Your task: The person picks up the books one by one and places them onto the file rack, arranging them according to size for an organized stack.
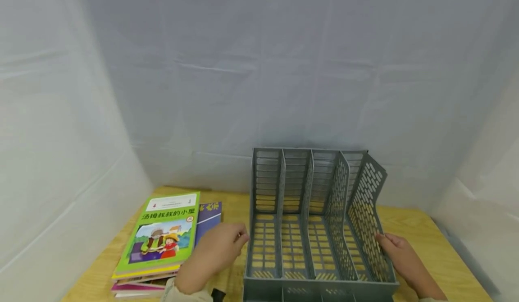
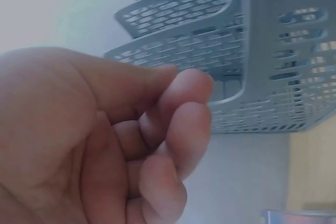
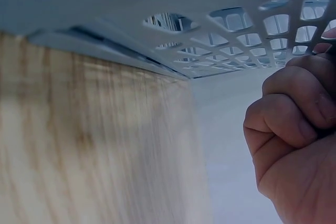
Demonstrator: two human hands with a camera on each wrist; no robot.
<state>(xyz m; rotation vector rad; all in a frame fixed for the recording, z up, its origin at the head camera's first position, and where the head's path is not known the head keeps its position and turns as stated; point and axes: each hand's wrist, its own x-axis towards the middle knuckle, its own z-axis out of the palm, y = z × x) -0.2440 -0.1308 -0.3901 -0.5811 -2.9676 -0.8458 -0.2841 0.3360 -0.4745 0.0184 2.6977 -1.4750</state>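
A grey plastic desk file rack (image 1: pixel 320 288) with slotted walls and several upright compartments stands on the table. My right hand (image 1: pixel 403 259) grips its right side wall, thumb at the wall's edge and fingers curled on the outer side, as the right wrist view shows the bent fingers (image 3: pixel 299 93) below the perforated panel (image 3: pixel 247 38). Beside the rack's left wall is my left hand (image 1: pixel 219 250), its fingers loosely curled with nothing between them. In the left wrist view its fingertips (image 2: pixel 186 129) overlap the rack (image 2: pixel 262 77).
To the left lies a stack of books, topped by a green picture book (image 1: pixel 162 234), with a purple-blue book (image 1: pixel 208 221) sticking out behind. The wooden table (image 1: pixel 438 248) is bounded by white sheeting (image 1: pixel 284 67) at the back and both sides. A small black object (image 1: pixel 218 295) lies near the left wrist.
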